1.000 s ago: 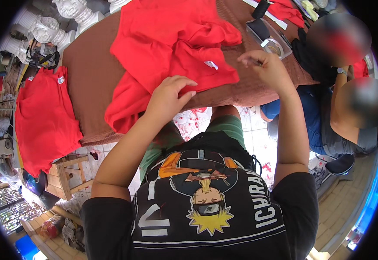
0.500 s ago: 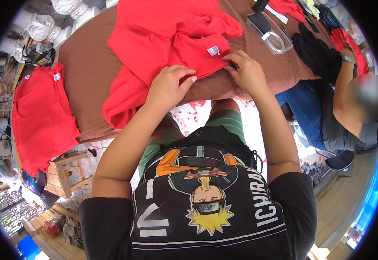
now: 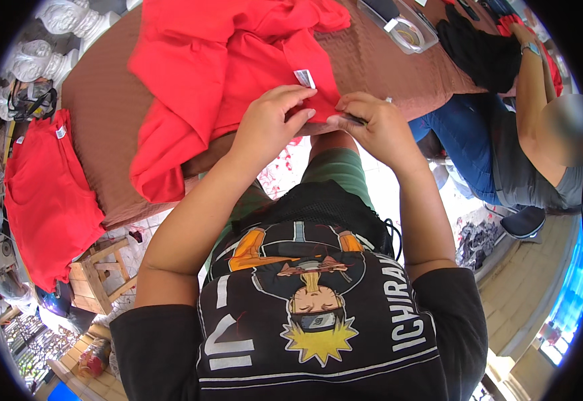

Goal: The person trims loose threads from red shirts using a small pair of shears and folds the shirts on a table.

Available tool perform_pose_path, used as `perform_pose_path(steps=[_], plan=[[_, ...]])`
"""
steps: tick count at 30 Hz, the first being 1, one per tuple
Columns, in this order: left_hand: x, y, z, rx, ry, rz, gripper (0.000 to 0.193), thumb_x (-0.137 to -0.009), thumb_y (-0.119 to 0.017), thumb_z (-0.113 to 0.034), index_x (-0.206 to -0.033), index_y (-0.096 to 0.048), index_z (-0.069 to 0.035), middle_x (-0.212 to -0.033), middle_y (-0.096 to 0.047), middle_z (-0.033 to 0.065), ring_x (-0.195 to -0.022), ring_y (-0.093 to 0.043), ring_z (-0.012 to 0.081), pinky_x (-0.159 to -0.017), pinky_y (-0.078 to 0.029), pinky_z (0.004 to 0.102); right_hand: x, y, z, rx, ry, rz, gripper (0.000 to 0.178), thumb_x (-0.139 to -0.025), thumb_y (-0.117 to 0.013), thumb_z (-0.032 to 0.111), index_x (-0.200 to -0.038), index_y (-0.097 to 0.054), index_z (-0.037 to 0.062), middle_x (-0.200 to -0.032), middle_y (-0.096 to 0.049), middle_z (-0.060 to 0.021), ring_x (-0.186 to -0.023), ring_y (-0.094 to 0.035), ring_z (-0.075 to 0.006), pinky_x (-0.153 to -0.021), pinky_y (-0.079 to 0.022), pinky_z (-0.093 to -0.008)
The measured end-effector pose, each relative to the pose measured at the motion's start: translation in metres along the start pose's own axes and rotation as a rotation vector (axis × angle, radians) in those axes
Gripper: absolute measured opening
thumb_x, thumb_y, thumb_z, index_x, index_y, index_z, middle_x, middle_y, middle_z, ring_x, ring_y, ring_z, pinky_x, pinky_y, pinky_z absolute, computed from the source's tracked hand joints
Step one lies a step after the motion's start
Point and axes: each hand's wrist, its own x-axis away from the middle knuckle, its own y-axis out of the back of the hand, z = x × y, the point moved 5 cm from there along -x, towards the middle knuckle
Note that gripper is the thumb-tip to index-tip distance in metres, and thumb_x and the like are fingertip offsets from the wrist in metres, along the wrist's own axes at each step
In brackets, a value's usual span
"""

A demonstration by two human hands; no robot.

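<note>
A red garment (image 3: 251, 60) lies bunched over the near edge of the brown-covered table, with a white label (image 3: 304, 78) standing up from it. My left hand (image 3: 273, 123) is closed on the garment's near edge just below the label, its thumb and fingertips pinching the cloth. To the right of it, my right hand (image 3: 377, 127) is closed around a small, slim dark tool (image 3: 354, 119). The tool's tip and exact kind are hidden by the fingers. The right fingertips are right beside the garment's edge; whether they touch it I cannot tell.
Another red garment (image 3: 51, 200) hangs over the table's left side above a wooden stool (image 3: 101, 277). White busts (image 3: 44, 61) stand at the far left. A clear box (image 3: 408, 33) holds a tape roll. At right sits another person beside black cloth (image 3: 479, 50).
My hands have come closer together at the garment's edge, and the label now stands up by my left fingertips. The whole view has shifted, with the table sitting further up and left.
</note>
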Motion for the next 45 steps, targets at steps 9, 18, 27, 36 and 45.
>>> perform_pose_path(steps=[9,18,27,36,45], plan=[[0.002,-0.005,-0.001,0.035,0.087,0.006,0.028,-0.079,-0.065,-0.007,-0.106,-0.065,-0.002,-0.103,-0.062,0.0117,-0.078,-0.063,0.0219,-0.070,-0.051,0.0308,-0.004,-0.011,-0.009,-0.117,-0.098,-0.020,0.017,-0.081,-0.062,0.002,-0.097,-0.067,0.0028,-0.088,-0.065,-0.0120,-0.080,-0.064,-0.0237,-0.071,-0.049,-0.0309],[-0.004,-0.006,0.001,-0.183,0.053,-0.036,0.018,-0.078,-0.068,-0.014,-0.092,-0.068,-0.002,-0.091,-0.063,0.0090,-0.073,-0.063,0.0262,-0.068,-0.051,0.0352,-0.006,-0.016,-0.012,-0.073,-0.137,0.025,0.019,-0.081,-0.062,0.003,-0.100,-0.067,0.0051,-0.093,-0.065,-0.0112,-0.083,-0.064,-0.0250,-0.075,-0.049,-0.0304],[-0.002,0.021,0.004,0.026,0.143,-0.163,0.016,-0.083,-0.067,-0.013,-0.095,-0.067,-0.003,-0.087,-0.066,0.0049,-0.076,-0.061,0.0101,-0.072,-0.049,0.0258,-0.003,-0.014,-0.011,-0.035,-0.146,0.028,0.021,-0.079,-0.067,0.009,-0.101,-0.067,0.0070,-0.091,-0.064,-0.0101,-0.082,-0.064,-0.0216,-0.072,-0.049,-0.0306],[0.016,0.025,0.000,-0.317,-0.051,-0.061,0.024,-0.076,-0.071,-0.016,-0.099,-0.069,-0.008,-0.101,-0.064,0.0045,-0.098,-0.057,0.0220,-0.088,-0.045,0.0344,-0.012,-0.030,0.006,-0.027,0.049,-0.054,0.018,-0.072,-0.070,0.013,-0.089,-0.066,0.0093,-0.090,-0.061,-0.0067,-0.072,-0.063,-0.0289,-0.063,-0.051,-0.0398],[-0.001,0.038,-0.012,-0.306,-0.070,-0.255,0.023,-0.072,-0.063,-0.003,-0.095,-0.062,-0.008,-0.095,-0.063,0.0091,-0.092,-0.058,0.0297,-0.080,-0.047,0.0406,-0.027,-0.012,0.029,-0.263,-0.042,-0.117,0.014,-0.081,-0.067,0.016,-0.092,-0.065,0.0075,-0.078,-0.062,-0.0062,-0.071,-0.063,-0.0200,-0.064,-0.050,-0.0351]])
